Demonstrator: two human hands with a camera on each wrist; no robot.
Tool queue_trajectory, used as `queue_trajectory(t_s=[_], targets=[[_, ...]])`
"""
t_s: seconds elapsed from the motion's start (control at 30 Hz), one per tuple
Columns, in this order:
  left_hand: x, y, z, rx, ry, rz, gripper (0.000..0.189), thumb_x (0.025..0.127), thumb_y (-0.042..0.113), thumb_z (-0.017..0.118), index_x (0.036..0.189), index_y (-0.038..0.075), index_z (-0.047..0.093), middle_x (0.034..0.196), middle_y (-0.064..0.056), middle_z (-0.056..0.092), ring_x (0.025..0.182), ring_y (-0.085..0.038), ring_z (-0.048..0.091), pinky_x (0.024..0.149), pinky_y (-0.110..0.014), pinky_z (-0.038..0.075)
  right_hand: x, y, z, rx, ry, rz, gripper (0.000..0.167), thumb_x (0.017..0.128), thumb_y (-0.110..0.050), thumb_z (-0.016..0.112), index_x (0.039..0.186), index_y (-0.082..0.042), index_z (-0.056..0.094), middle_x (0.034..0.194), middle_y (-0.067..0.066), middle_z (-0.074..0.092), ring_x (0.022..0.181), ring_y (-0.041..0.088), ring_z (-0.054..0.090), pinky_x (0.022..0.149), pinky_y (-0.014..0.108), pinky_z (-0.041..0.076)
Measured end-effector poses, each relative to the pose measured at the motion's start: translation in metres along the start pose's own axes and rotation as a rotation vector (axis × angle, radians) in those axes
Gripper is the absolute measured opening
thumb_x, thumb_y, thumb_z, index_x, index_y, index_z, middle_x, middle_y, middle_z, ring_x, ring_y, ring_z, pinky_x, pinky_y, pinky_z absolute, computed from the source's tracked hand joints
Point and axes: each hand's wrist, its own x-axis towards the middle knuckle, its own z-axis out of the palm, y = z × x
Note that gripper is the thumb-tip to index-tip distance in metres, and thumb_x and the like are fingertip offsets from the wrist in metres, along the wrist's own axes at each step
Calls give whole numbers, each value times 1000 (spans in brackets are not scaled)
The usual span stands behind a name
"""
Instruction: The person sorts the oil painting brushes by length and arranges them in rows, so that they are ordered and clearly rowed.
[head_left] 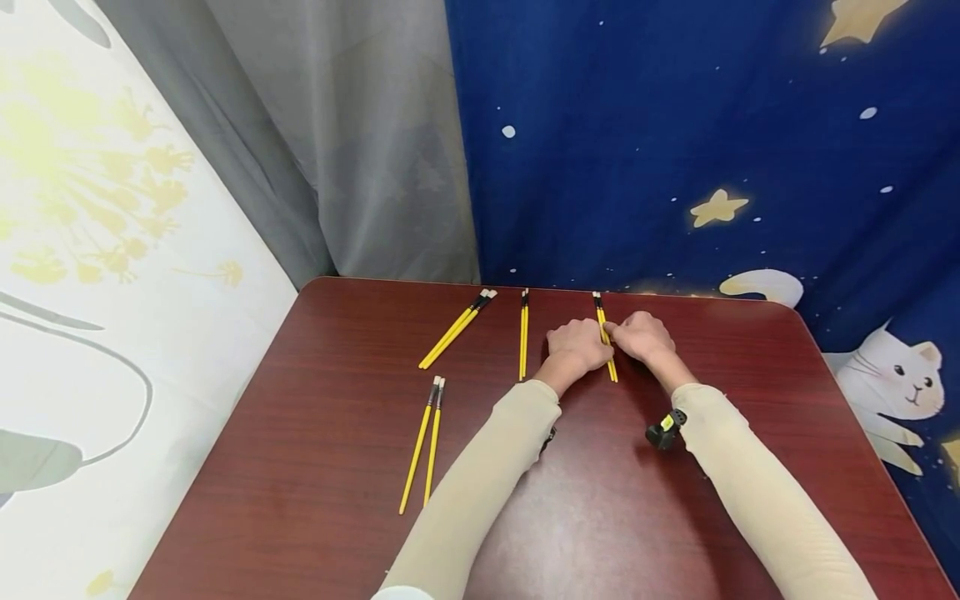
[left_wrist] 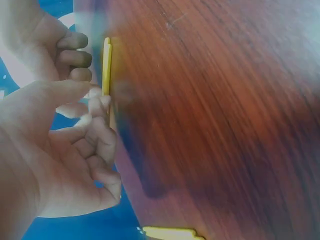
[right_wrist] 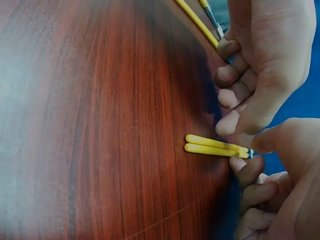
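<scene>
Two yellow-handled paintbrushes (head_left: 613,370) lie side by side near the table's far edge, between my hands. My right hand (head_left: 643,335) pinches them between thumb and forefinger, as the right wrist view shows. From the other side my left hand (head_left: 579,343) has its thumb and curled forefinger at the same paintbrushes (left_wrist: 106,67). Its remaining fingers are curled as well. In the right wrist view the rounded handle ends (right_wrist: 200,144) stick out level, while the bristle ends are mostly hidden by the fingers.
Left of my hands another brush pair (head_left: 523,337) stands parallel, close together. Farther left, a slanted group of thicker-tipped brushes (head_left: 457,329) lies on the table (head_left: 315,467). Two more brushes (head_left: 420,450) are slightly spread near my left sleeve. Curtains (head_left: 600,150) hang behind the far edge.
</scene>
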Motion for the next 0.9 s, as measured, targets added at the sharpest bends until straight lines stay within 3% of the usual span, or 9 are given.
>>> queue_trajectory(t_s=[0.13,0.27,0.47,0.6,0.77,0.9], targets=[[-1,-15,-8,-76,51,-17,38,98,48,66,68,24,68,76,4,71,77,-19,68,76,-39,55,-5,-7,0,4,7,16,53,103,-56,52,87,-12,77,86,8,74,84,29,64,67,39,46],[-3,-32,-18,-132,129,-26,42,100,50,65,64,28,67,68,8,66,70,-16,65,65,-34,52,-7,-15,3,6,83,41,51,102,-56,52,89,-14,76,91,11,75,88,34,67,68,44,48],[-3,-53,-33,-122,219,-31,39,101,48,64,69,28,73,76,6,73,78,-19,70,74,-37,58,-8,-25,18,18,245,9,41,100,-53,55,93,-17,75,102,16,76,99,43,71,73,52,52],[0,-73,-42,-166,229,-53,33,101,47,65,79,27,78,79,4,73,76,-19,69,72,-36,55,-12,-38,34,27,320,-54,35,99,-52,61,93,-20,72,100,14,78,97,43,72,75,55,53],[0,-111,-50,-146,196,-108,34,101,44,67,76,24,77,73,3,70,71,-19,65,63,-35,50,-15,-61,56,61,292,-140,30,96,-51,69,92,-22,72,93,8,78,92,38,74,74,54,55],[-4,-135,-54,-144,177,-145,33,100,44,69,75,24,74,75,3,71,73,-20,67,66,-36,52,-19,-78,72,73,220,-192,27,94,-49,74,88,-22,75,88,4,78,84,32,73,69,46,55]])
